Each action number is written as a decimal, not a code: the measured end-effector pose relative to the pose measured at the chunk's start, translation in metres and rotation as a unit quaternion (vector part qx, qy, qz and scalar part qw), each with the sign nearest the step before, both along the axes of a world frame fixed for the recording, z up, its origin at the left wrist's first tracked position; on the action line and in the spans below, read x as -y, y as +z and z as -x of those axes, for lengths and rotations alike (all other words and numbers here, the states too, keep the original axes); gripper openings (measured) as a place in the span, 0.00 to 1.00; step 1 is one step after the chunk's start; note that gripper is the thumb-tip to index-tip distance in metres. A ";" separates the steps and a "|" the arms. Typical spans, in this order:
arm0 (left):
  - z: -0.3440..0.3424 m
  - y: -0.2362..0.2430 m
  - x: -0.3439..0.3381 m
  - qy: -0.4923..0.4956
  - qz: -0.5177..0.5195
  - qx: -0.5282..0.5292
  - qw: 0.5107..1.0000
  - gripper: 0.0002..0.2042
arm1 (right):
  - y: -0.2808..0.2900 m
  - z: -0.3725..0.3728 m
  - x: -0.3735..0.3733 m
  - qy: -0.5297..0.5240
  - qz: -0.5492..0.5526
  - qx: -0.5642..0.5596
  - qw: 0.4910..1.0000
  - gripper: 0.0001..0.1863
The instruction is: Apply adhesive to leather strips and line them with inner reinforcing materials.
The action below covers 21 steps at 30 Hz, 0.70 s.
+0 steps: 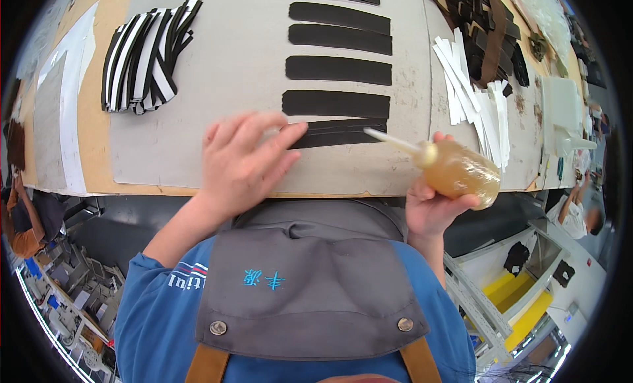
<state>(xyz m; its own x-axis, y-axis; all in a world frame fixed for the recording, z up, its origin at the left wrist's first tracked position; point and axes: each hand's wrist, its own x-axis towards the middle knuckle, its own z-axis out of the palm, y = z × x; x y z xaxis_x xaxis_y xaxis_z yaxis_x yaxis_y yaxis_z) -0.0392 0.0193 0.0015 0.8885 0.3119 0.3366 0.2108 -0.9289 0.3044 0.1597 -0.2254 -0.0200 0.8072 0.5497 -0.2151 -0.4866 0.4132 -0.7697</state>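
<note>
My right hand [432,205] is closed around a squeeze bottle [465,173] of amber liquid with a long pale nozzle. The nozzle tip is at the right part of the nearest black strip [339,135], which has thin lines along it; whether it touches is unclear. My left hand [241,159] has its fingers apart and curved, one fingertip at that strip's left end. Beyond it, more black strips [336,103] lie in a column on the grey work mat [184,159].
Striped black-and-white strips [145,60] sit at the left. White strips [475,99], dark pieces [491,33] and a translucent container [560,112] are at the right. The table's front edge runs below my hands. Co-workers [30,221] [570,211] are at both sides.
</note>
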 end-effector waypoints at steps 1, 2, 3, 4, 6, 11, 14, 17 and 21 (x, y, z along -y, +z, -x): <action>-0.004 0.002 -0.009 0.019 -0.009 -0.015 1.000 0.19 | -0.004 -0.008 0.004 0.001 -0.002 -0.002 1.000 0.63; -0.007 0.002 -0.017 0.036 -0.017 -0.029 0.999 0.20 | -0.009 -0.016 0.009 0.019 -0.073 -0.052 0.996 0.64; -0.005 -0.002 -0.024 0.039 -0.026 -0.053 0.997 0.21 | -0.011 -0.022 0.009 0.036 -0.143 -0.100 0.984 0.64; -0.004 -0.003 -0.027 0.039 -0.025 -0.053 0.998 0.21 | -0.011 -0.023 0.007 0.035 -0.142 -0.100 0.984 0.64; -0.004 -0.003 -0.029 0.034 -0.033 -0.069 0.996 0.21 | -0.008 -0.023 0.005 0.009 -0.146 -0.123 0.981 0.64; -0.002 -0.003 -0.025 0.030 -0.052 -0.066 0.996 0.21 | 0.001 -0.018 -0.006 -0.013 -0.044 -0.060 0.997 0.61; -0.001 -0.004 -0.026 0.035 -0.031 -0.050 0.998 0.19 | 0.005 -0.017 -0.009 -0.027 0.021 -0.011 0.999 0.59; 0.003 -0.007 -0.027 0.036 -0.007 -0.027 0.999 0.18 | 0.006 -0.016 -0.011 -0.053 0.088 0.058 0.993 0.59; 0.007 -0.005 -0.023 0.031 0.011 -0.007 0.999 0.22 | 0.010 -0.013 -0.010 -0.061 0.145 0.141 0.977 0.61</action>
<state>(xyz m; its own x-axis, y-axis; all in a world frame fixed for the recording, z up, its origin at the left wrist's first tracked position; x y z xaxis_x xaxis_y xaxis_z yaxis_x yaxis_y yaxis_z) -0.0465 0.0423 -0.0034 0.8723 0.3726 0.3166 0.2713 -0.9076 0.3205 0.1726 -0.2152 -0.0096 0.9124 0.3947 -0.1084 -0.1999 0.1987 -0.9595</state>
